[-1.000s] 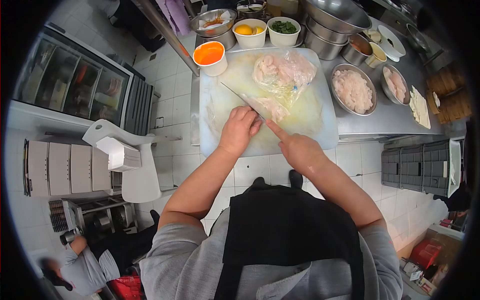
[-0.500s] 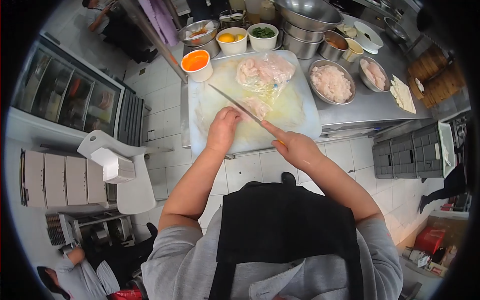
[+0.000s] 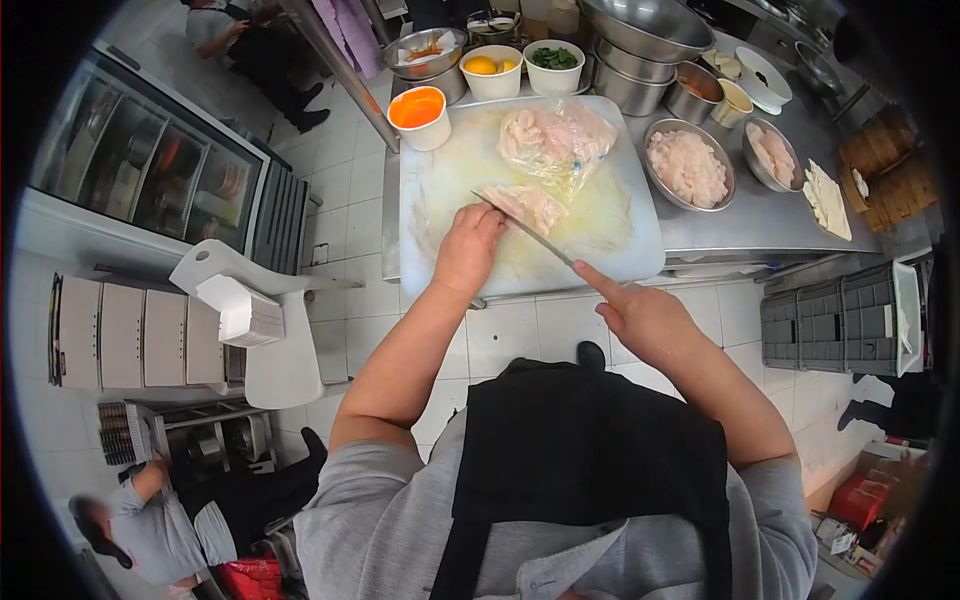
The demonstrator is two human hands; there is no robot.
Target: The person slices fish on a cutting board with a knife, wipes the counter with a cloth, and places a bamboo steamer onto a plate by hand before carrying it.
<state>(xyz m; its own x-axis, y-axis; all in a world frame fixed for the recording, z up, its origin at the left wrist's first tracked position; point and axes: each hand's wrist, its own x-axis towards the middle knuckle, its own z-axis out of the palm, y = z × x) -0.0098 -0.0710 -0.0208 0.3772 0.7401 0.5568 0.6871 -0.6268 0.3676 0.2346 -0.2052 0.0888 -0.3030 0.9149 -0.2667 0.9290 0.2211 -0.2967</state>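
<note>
My right hand [image 3: 645, 315] is closed round the handle of a long knife [image 3: 540, 239], its index finger stretched along the blade's back. The blade points up and left, across a pale piece of raw meat [image 3: 535, 207] on the white cutting board [image 3: 620, 250]. My left hand [image 3: 472, 240] lies at the left end of that meat, fingers bent and pressed together against it near the blade. Behind it on the board rests a clear plastic bag of pale meat [image 3: 557, 140]. A white tub of orange stuff [image 3: 419, 118] stands at the board's back left corner.
Tubs of yellow items [image 3: 491, 72] and chopped greens [image 3: 554, 68] stand behind the board. Right of it are two metal bowls of meat [image 3: 689, 165] [image 3: 773, 155] and bamboo steamers [image 3: 880, 165]. A white chair [image 3: 280, 350] is at left. Other people are at lower left and upper left.
The knife has drawn back toward the lower right, with my right hand farther from my left. The camera view has shifted from side to side.
</note>
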